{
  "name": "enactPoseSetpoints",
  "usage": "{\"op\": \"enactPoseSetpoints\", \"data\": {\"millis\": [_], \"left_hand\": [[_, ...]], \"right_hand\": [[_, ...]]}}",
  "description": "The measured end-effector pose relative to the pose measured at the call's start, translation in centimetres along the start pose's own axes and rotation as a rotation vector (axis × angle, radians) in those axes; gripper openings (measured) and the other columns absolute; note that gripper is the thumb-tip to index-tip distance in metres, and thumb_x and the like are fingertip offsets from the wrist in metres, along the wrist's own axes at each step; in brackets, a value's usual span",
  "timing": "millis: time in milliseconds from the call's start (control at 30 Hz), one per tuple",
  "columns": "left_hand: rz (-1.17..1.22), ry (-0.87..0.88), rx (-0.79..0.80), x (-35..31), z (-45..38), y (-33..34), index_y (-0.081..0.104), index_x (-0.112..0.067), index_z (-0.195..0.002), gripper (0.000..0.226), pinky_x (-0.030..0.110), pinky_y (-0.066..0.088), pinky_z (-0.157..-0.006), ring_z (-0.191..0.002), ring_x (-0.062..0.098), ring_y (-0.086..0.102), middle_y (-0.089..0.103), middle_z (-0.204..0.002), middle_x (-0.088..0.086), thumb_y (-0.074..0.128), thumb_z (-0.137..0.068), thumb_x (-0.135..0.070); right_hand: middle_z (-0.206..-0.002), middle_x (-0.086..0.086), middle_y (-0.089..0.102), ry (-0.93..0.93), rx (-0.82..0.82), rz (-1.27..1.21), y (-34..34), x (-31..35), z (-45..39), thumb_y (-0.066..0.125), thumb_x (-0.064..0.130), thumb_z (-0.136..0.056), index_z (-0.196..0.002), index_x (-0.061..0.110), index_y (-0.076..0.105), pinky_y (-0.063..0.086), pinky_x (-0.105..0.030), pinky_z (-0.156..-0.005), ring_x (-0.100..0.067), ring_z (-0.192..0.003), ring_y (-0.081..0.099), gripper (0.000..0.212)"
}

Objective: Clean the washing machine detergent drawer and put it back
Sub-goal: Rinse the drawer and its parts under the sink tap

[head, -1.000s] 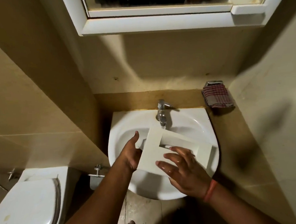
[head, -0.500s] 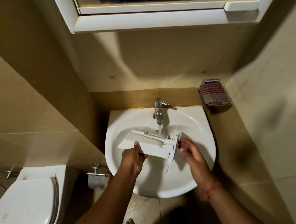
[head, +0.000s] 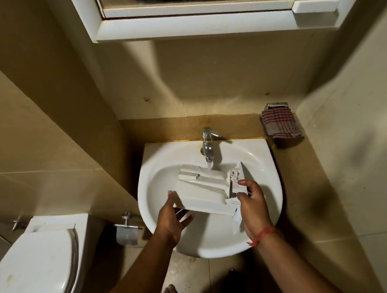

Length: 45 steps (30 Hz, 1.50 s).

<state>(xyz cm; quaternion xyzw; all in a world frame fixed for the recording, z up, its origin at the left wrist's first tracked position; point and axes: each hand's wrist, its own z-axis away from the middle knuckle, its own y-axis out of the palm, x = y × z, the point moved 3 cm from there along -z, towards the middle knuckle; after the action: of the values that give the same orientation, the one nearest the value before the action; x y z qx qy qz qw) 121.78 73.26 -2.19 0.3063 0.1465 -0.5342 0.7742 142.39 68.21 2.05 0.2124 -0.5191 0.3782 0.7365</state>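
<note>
Rinsing looks to be the step in hand: the white moulded-plastic detergent drawer is held over the bowl of the white ceramic wash basin, its back end under the thin stream falling from the chrome tap at the basin's rear edge. The left hand supports the drawer's near left corner from below, fingers spread and fairly straight under it, thumb up against the edge. The right hand grips the drawer's front panel end towards the basin's right side, thumb on top and fingers curled round it.

By my judgement the task is near its middle. The drawer is out of the machine and getting wet; no residue can be made out on it in this dim light, so how clean it is I cannot tell. Left to do: finish rinsing all compartments, shut off the tap, shake or dry the drawer, perhaps with the red-checked cloth on the ledge by the basin's back right corner, then carry it off and slide it home; no washing machine is in view
</note>
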Motion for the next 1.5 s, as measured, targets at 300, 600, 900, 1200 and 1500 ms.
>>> {"op": "enactPoseSetpoints", "data": {"millis": [300,600,900,1200,1500], "left_hand": [[-0.782,0.242,-0.022,-2.5,-1.6,0.7,0.061,-0.003,-0.079,0.019,0.024,0.044,-0.059,-0.073,0.022,0.059,0.064,-0.077,0.006,0.055,-0.094,-0.014],[-0.968,0.321,-0.168,-1.4,-2.9,0.6,0.061,-0.012,-0.098,0.016,0.031,0.049,-0.074,-0.087,0.022,0.060,0.064,-0.092,0.004,0.057,-0.083,-0.007],[-1.047,0.450,-0.170,-1.5,-2.9,0.5,0.062,-0.012,-0.098,0.017,0.026,0.041,-0.072,-0.086,0.018,0.059,0.066,-0.090,-0.001,0.050,-0.088,-0.005],[-1.048,0.512,-0.128,-1.6,-3.5,-0.1,0.064,-0.008,-0.093,0.023,0.024,0.043,-0.065,-0.079,0.018,0.061,0.068,-0.083,-0.003,0.054,-0.077,0.005],[-1.064,0.538,-0.084,-1.9,-4.2,-0.5,0.055,-0.018,-0.075,0.024,0.019,0.045,-0.066,-0.076,0.016,0.065,0.067,-0.072,-0.005,0.049,-0.086,0.002]], "right_hand": [[-0.128,0.006,0.057,-0.149,0.109,0.065,-1.6,-2.6,0.1,0.052,-0.010,-0.090,-0.109,0.035,0.060,0.041,-0.043,-0.110,-0.016,-0.124,0.054,0.050],[-0.119,0.006,0.047,-0.466,0.024,0.548,-2.3,-0.1,-0.9,0.064,-0.008,-0.082,-0.104,0.017,0.065,0.037,-0.022,-0.103,-0.015,-0.116,0.052,0.032],[-0.106,-0.019,0.055,0.136,0.387,0.378,8.9,3.0,-6.1,0.046,-0.001,-0.097,-0.123,-0.004,0.053,0.044,-0.039,-0.105,-0.027,-0.110,0.060,0.027],[-0.109,-0.006,0.058,-0.275,0.686,0.949,11.9,0.3,-6.0,0.049,-0.004,-0.089,-0.098,0.012,0.069,0.037,-0.021,-0.081,-0.021,-0.099,0.057,0.028],[-0.117,-0.017,0.059,0.151,0.375,0.514,9.9,2.0,-9.4,0.048,0.013,-0.102,-0.121,-0.005,0.060,0.043,-0.029,-0.097,-0.029,-0.113,0.057,0.028]]}}
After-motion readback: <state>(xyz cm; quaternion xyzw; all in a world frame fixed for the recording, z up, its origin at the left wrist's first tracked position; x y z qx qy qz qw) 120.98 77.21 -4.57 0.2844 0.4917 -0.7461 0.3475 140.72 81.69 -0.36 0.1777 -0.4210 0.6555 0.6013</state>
